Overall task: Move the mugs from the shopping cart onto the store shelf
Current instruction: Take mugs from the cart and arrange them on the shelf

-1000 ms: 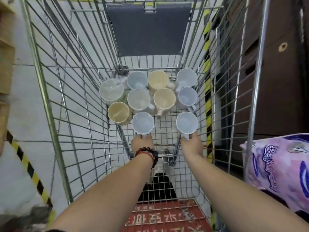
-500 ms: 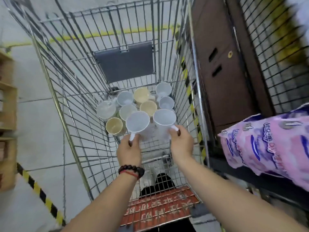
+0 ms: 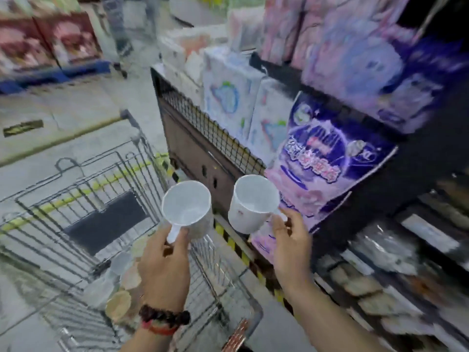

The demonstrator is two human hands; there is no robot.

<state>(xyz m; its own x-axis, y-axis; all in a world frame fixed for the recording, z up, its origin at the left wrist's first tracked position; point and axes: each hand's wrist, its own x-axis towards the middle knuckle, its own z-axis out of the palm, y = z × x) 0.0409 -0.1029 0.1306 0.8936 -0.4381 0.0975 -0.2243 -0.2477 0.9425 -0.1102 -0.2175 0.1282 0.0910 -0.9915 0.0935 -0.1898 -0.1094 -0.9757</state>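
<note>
so the dark store shelf unit (image 3: pixel 418 174) fills the right side, stacked with pastel plastic packs, and a big purple-and-pink soft pack (image 3: pixel 327 161) leans out of it right behind the mugs. there's a black wire mesh rail (image 3: pixel 215 138) along its top edge. lower levels look like they hold wrapped stuff but it's all smeared with motion blur, can't tell what.

the silver wire shopping cart (image 3: pixel 83 189) sits lower left, just beside the shelf base with its yellow-black hazard strip (image 3: pixel 241 250). a blurry cluster of beige and pale mugs (image 3: pixel 121 283) is down in the basket, so there's plenty left to shift.

step-wise i'd say this is the carry: two mugs are out of the cart and in the air between cart and shelf, neither set down yet. next move probably needs a free bit of shelf, and honestly i can't see one from here, the bulging pack is in the way, so they'd likely have to go lower or further right.

left hand (image 3: pixel 165 268), with the dark bead bracelet (image 3: pixel 165 318) on the wrist, has its fingers wrapped round the handle of a pale white plastic mug (image 3: pixel 187 207), mouth tipped toward the camera. right hand (image 3: pixel 291 247) pinches the handle of the second white plastic mug (image 3: pixel 253 201), tilted up and left, nearly touching the purple pack. both forearms reach forward, right one nearer the shelf.
</note>
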